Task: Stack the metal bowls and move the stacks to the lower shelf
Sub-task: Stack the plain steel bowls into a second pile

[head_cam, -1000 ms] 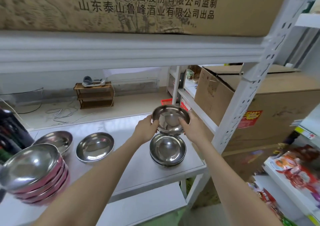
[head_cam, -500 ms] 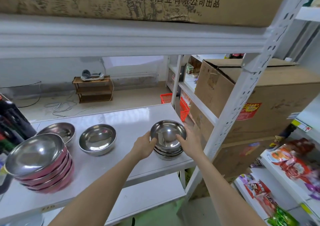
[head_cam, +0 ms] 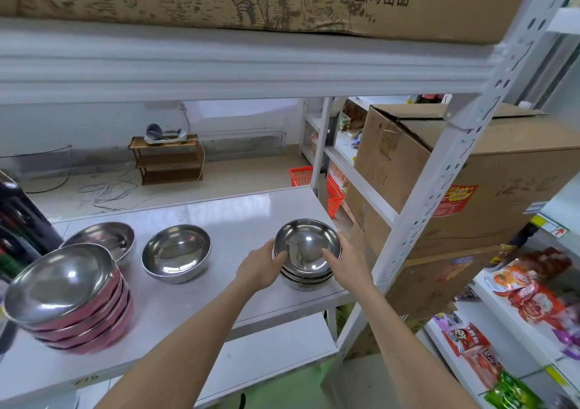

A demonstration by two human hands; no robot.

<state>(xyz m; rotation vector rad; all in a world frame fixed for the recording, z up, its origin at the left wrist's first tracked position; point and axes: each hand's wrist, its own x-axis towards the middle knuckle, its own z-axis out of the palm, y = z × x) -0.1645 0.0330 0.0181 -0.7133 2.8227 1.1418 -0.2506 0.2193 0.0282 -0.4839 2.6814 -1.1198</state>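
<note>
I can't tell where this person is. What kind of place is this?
Probably a shop's stockroom. White metal racks hold big cardboard boxes, snack packets lie on shelves with price tags, and a red shopping basket sits on the floor. Both hands hold a stack of bowls.

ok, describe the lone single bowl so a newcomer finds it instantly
On the white shelf, left of the hands' stack and right of the pink stack, sits the single bowl. It is all steel and upright; the tilted bowl behind the pink stack leans.
</note>
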